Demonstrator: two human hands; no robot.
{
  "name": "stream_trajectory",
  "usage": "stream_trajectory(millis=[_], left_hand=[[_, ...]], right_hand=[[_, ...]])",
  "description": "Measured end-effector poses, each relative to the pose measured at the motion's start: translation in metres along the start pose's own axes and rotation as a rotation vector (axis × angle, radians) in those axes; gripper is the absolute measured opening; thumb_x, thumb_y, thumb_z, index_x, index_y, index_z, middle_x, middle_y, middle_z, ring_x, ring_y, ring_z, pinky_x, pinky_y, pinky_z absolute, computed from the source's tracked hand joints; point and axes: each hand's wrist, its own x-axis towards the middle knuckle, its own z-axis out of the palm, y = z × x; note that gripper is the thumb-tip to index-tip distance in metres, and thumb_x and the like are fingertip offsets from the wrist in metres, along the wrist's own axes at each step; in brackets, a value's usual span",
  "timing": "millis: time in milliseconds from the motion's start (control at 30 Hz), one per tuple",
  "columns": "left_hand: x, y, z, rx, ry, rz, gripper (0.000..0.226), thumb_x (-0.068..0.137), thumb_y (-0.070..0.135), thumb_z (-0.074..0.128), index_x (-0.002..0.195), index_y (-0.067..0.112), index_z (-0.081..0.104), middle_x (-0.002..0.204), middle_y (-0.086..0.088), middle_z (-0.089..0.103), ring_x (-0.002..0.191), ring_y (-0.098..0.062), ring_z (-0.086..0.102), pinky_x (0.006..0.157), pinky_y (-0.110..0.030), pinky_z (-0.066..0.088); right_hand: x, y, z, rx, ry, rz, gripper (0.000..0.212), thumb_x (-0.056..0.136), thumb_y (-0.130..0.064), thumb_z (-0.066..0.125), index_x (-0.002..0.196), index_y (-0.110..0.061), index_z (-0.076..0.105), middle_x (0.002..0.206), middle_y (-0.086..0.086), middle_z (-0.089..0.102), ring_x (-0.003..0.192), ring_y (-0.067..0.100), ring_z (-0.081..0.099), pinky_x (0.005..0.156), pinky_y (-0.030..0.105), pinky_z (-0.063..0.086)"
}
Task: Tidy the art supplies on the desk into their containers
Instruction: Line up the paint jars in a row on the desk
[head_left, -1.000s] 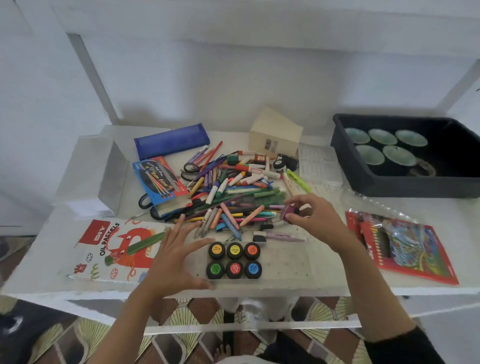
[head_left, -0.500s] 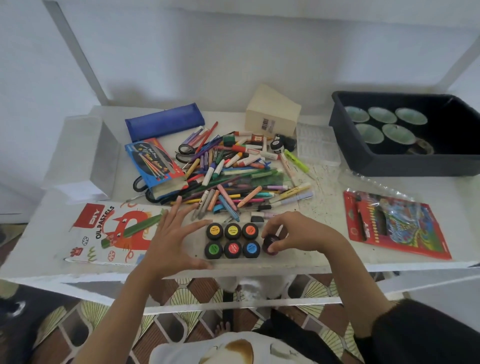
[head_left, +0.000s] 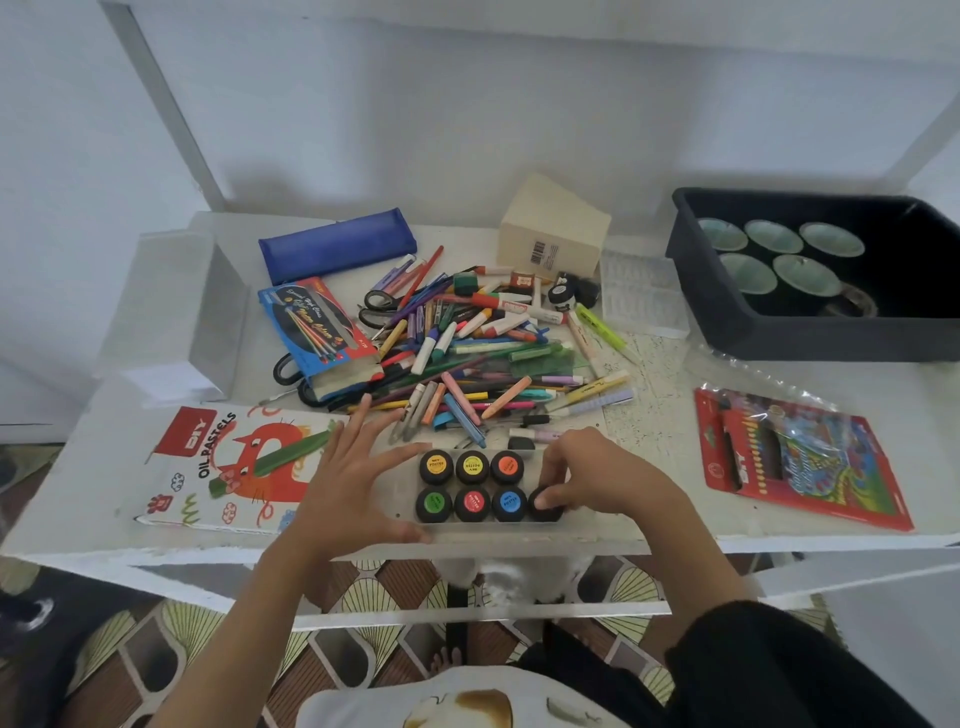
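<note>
Right hand (head_left: 589, 480) lowered — curled, gripping paint pot (head_left: 546, 510)

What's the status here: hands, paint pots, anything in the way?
Left hand open, spread at the left end of the clear tray. Right hand grips a paint pot, front row, beside the blue pot. Marker pile behind, not blocking.

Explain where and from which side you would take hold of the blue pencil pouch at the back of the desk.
Grip the blue pencil pouch across its narrow width near the middle, coming from above. It lies flat and long on the desk with both long edges bare, so a pinch should close over them; the pen pile lies near its right end.
</note>
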Motion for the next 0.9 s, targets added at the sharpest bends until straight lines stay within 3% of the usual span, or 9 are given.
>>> stream_trajectory(millis=[133, 267, 367, 500, 567, 700, 800, 900], left_hand=[[0.000, 0.000, 0.000, 0.001, -0.002, -0.007, 0.091, 0.049, 0.085, 0.061, 0.129, 0.045, 0.048, 0.149, 0.017, 0.018, 0.145, -0.010, -0.014, 0.114, -0.046, -0.007], [0.000, 0.000, 0.000, -0.006, 0.003, -0.005, 0.092, 0.049, 0.087, 0.058, 0.130, 0.043, 0.049, 0.151, 0.013, 0.020, 0.145, -0.010, -0.014, 0.114, -0.047, -0.006], [0.001, 0.000, 0.000, -0.006, -0.007, -0.013, 0.092, 0.049, 0.089, 0.057, 0.129, 0.045, 0.048, 0.152, 0.013, 0.019, 0.144, -0.010, -0.015, 0.114, -0.047, -0.006], [0.001, 0.001, 0.000, 0.008, -0.016, -0.015, 0.094, 0.048, 0.091, 0.054, 0.130, 0.045, 0.047, 0.152, 0.013, 0.017, 0.144, -0.010, -0.017, 0.114, -0.046, -0.006], [0.001, 0.002, -0.001, 0.010, -0.024, -0.022, 0.095, 0.048, 0.093, 0.050, 0.130, 0.045, 0.047, 0.153, 0.012, 0.016, 0.144, -0.009, -0.018, 0.114, -0.045, -0.008], [0.001, 0.003, -0.001, 0.006, -0.036, -0.027, 0.096, 0.047, 0.092, 0.051, 0.131, 0.045, 0.048, 0.155, 0.012, 0.015, 0.144, -0.009, -0.018, 0.114, -0.042, -0.010], [0.001, 0.004, -0.001, 0.014, -0.036, -0.026, 0.096, 0.048, 0.093, 0.050, 0.131, 0.045, 0.048, 0.155, 0.012, 0.016, 0.144, -0.010, -0.016, 0.114, -0.043, -0.009], [0.001, 0.005, -0.003, 0.010, -0.037, -0.028, 0.097, 0.048, 0.094, 0.048, 0.131, 0.044, 0.048, 0.155, 0.011, 0.016, 0.144, -0.010, -0.016, 0.115, -0.045, -0.007]], right_hand=[[0.002, -0.001, -0.001, -0.014, 0.000, 0.003, 0.017, 0.080, -0.019, 0.074, 0.091, -0.006, 0.072, 0.089, 0.008, 0.071, 0.063, 0.009, 0.056, 0.051, 0.014, 0.040], [0.005, 0.000, -0.006, -0.036, -0.031, -0.032, 0.020, 0.087, -0.015, 0.066, 0.103, -0.006, 0.072, 0.099, 0.007, 0.071, 0.071, 0.003, 0.056, 0.061, 0.017, 0.044], [0.008, 0.003, -0.016, 0.047, -0.026, -0.019, 0.019, 0.090, -0.017, 0.062, 0.099, -0.005, 0.072, 0.088, 0.006, 0.072, 0.075, 0.013, 0.067, 0.061, 0.017, 0.053], [0.015, 0.001, -0.045, 0.154, 0.098, -0.012, 0.013, 0.091, -0.021, 0.060, 0.088, -0.013, 0.069, 0.078, -0.003, 0.069, 0.065, 0.002, 0.066, 0.055, 0.014, 0.050], [0.027, 0.003, -0.065, 0.108, 0.241, -0.013, 0.013, 0.091, -0.018, 0.059, 0.100, -0.014, 0.068, 0.086, -0.001, 0.067, 0.064, 0.003, 0.064, 0.055, 0.013, 0.047], [0.070, 0.014, -0.101, -0.024, 0.485, 0.014, 0.024, 0.091, -0.012, 0.058, 0.114, -0.013, 0.066, 0.111, 0.008, 0.066, 0.088, 0.019, 0.063, 0.080, 0.025, 0.047], [0.109, 0.022, -0.118, -0.104, 0.554, 0.042, 0.041, 0.086, 0.001, 0.053, 0.124, -0.013, 0.059, 0.125, 0.011, 0.059, 0.110, 0.027, 0.057, 0.094, 0.037, 0.046], [0.138, 0.025, -0.120, -0.233, 0.502, 0.057, 0.056, 0.084, 0.005, 0.048, 0.136, -0.017, 0.046, 0.135, 0.013, 0.048, 0.116, 0.032, 0.051, 0.096, 0.043, 0.046]])
